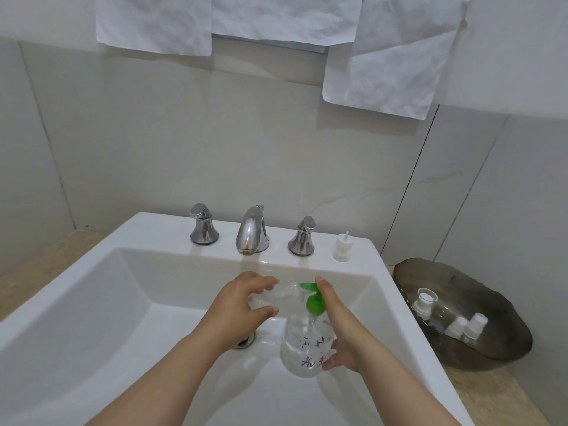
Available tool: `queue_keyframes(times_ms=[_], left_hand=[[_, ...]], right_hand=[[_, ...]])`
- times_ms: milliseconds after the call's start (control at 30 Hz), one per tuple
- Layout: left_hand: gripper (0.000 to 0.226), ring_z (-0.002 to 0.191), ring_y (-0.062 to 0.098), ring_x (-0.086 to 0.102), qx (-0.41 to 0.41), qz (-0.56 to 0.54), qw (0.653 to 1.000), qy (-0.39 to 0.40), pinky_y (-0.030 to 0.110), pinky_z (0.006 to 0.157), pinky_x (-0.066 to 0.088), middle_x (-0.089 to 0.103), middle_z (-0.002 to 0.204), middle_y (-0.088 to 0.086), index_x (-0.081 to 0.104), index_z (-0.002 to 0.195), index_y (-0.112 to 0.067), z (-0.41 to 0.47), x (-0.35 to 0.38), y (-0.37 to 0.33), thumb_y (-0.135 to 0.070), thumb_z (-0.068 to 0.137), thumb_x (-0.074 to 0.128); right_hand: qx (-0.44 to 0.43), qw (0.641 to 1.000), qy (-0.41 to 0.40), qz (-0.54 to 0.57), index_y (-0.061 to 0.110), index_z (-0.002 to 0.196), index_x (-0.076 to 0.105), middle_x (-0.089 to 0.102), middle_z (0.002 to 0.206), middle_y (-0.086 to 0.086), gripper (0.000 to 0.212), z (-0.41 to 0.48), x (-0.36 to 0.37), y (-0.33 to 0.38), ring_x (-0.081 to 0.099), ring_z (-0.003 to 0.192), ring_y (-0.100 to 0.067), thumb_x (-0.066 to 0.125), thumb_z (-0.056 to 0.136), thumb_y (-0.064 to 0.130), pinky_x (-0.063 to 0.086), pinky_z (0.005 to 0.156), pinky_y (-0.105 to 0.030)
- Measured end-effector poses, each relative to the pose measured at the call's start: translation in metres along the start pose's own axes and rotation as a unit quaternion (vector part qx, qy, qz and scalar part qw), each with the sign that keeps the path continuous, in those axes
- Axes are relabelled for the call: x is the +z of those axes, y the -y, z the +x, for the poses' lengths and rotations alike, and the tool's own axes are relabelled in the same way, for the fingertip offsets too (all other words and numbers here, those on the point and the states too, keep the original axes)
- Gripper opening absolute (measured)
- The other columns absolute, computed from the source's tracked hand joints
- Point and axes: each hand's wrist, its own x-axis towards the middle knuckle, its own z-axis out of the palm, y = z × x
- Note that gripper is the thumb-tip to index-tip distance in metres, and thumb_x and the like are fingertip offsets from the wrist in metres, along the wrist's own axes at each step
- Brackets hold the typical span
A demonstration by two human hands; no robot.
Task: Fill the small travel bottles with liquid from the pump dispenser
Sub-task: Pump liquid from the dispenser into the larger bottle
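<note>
Over the white sink [101,272], my right hand [335,330] grips a clear pump dispenser [302,348] with purple lettering, and its forefinger lies along the green pump head [313,302]. My left hand [242,305] holds a small clear travel bottle [281,295] on its side, its mouth at the green nozzle. Both bottles are lifted above the basin. A white spray cap [341,245] stands on the sink's back ledge, right of the taps.
A chrome faucet [250,233] with two handles sits at the back of the sink. The drain [246,341] lies under my left wrist. A dark grey tray [504,302] on the counter to the right holds several small white-capped bottles [467,325]. Paper sheets hang on the wall.
</note>
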Motion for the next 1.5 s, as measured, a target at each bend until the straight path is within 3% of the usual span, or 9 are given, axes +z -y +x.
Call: queue_keyframes(times_ms=[167,267,367,467,567,933,1100,1233,1500], left_hand=[[0.044,0.099,0.001,0.054,0.01,-0.014,1.0,-0.012,0.011,0.083,0.041,0.058,0.104,-0.014,0.064,0.114,-0.034,0.002,-0.002,-0.001,-0.017,0.075,0.076],[0.044,0.099,0.001,0.054,0.009,-0.015,1.0,-0.012,0.01,0.082,0.04,0.058,0.105,-0.014,0.063,0.114,-0.033,0.002,-0.002,-0.001,-0.017,0.076,0.075],[0.044,0.099,0.001,0.054,0.008,-0.011,1.0,-0.014,0.009,0.081,0.039,0.058,0.105,-0.014,0.063,0.115,-0.032,0.002,-0.002,0.0,-0.017,0.076,0.076],[0.044,0.099,0.002,0.054,0.007,-0.014,1.0,-0.015,0.01,0.082,0.04,0.058,0.106,-0.014,0.064,0.115,-0.032,0.001,-0.002,0.0,-0.016,0.076,0.076],[0.043,0.099,0.001,0.054,0.007,-0.01,1.0,-0.013,0.007,0.079,0.039,0.058,0.105,-0.014,0.064,0.114,-0.032,0.001,-0.002,-0.001,-0.016,0.075,0.075],[0.045,0.101,0.001,0.053,-0.011,0.022,1.0,0.007,0.013,0.085,0.042,0.056,0.106,-0.014,0.062,0.119,-0.031,-0.001,-0.001,0.0,-0.02,0.077,0.074],[0.046,0.1,0.003,0.054,-0.016,0.033,0.999,0.013,0.014,0.085,0.04,0.056,0.108,-0.014,0.061,0.121,-0.032,-0.002,0.0,0.002,-0.021,0.078,0.074],[0.045,0.101,0.005,0.055,-0.019,0.035,0.999,0.014,0.017,0.086,0.041,0.056,0.108,-0.014,0.061,0.119,-0.033,-0.002,0.0,0.002,-0.022,0.078,0.074],[0.044,0.1,0.0,0.054,-0.011,0.007,1.0,0.009,0.007,0.077,0.037,0.057,0.105,-0.016,0.062,0.117,-0.034,0.0,-0.002,0.001,-0.02,0.077,0.075]], right_hand=[[-0.034,0.999,-0.018,0.002,0.029,0.112,0.043,0.041,0.107,-0.001,0.04,-0.004,0.0,0.006,0.042,0.111,-0.025,0.035,0.094,0.063,0.031,0.104,-0.047],[-0.042,0.999,-0.027,-0.002,0.025,0.108,0.044,0.042,0.092,0.001,0.037,-0.005,-0.001,0.007,0.037,0.099,-0.019,0.039,0.095,0.059,0.033,0.097,-0.042],[-0.011,1.0,-0.011,0.01,0.03,0.112,0.047,0.047,0.11,-0.002,0.047,0.0,-0.003,0.003,0.045,0.111,-0.027,0.045,0.086,0.069,0.034,0.098,-0.047],[0.01,1.0,-0.003,0.014,0.037,0.124,0.048,0.041,0.133,-0.002,0.064,0.002,-0.001,0.0,0.033,0.136,-0.038,0.049,0.075,0.079,0.025,0.107,-0.059],[0.034,0.999,0.02,0.028,0.037,0.139,0.042,0.036,0.15,-0.009,0.087,0.0,0.002,-0.001,0.034,0.136,-0.04,0.052,0.066,0.084,0.024,0.109,-0.063],[0.013,1.0,-0.003,0.0,0.027,0.138,0.045,0.044,0.143,-0.012,0.077,-0.007,0.005,0.001,0.042,0.128,-0.041,0.048,0.079,0.076,0.032,0.104,-0.058],[0.002,1.0,-0.004,0.0,0.024,0.125,0.048,0.048,0.116,-0.007,0.059,-0.013,0.004,0.003,0.049,0.103,-0.034,0.046,0.086,0.069,0.039,0.088,-0.049],[0.001,1.0,-0.015,-0.007,0.022,0.137,0.044,0.044,0.118,-0.006,0.069,-0.012,0.005,0.004,0.046,0.124,-0.039,0.046,0.086,0.069,0.035,0.101,-0.056],[0.01,1.0,-0.002,-0.02,0.031,0.139,0.043,0.044,0.138,-0.006,0.08,-0.013,0.005,0.001,0.04,0.13,-0.039,0.046,0.076,0.08,0.031,0.104,-0.06]])
